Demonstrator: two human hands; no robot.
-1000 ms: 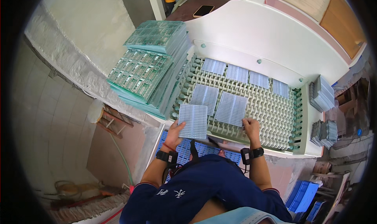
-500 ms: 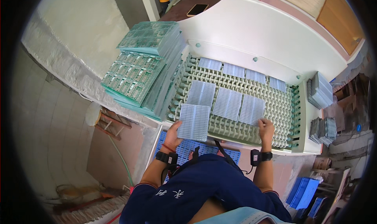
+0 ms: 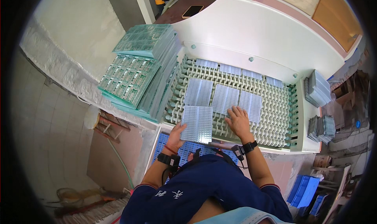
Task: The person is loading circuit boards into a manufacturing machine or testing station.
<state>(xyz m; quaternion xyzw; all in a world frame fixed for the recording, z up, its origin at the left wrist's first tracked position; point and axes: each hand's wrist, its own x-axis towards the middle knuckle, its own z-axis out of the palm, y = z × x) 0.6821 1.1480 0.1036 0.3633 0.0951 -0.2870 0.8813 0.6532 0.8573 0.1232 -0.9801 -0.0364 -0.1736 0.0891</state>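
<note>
My left hand (image 3: 176, 134) grips the left edge of a pale grey circuit board panel (image 3: 197, 124), perhaps a stack, with rows of fine lines. It is held over the near edge of a roller conveyor (image 3: 275, 114). My right hand (image 3: 238, 122), palm down with fingers spread, is at the near ends of a middle panel (image 3: 225, 99) and a right panel (image 3: 250, 106) lying on the rollers. Whether its fingertips press on them, I cannot tell. A left panel (image 3: 199, 91) lies beside these two. Several more panels (image 3: 230, 69) form a far row along the white cover.
Tall stacks of green circuit boards (image 3: 131, 77) stand left of the conveyor. Grey panel stacks (image 3: 320, 88) rest on its right end, with more bundled panels (image 3: 322, 128) nearer. A phone (image 3: 192, 11) lies behind the white cover (image 3: 235, 28). Blue crates (image 3: 303, 190) are at lower right.
My right hand has moved left from the right panel's near corner, its fingers going from pinched to spread. The far row has slid farther under the cover. My left hand still holds its panel.
</note>
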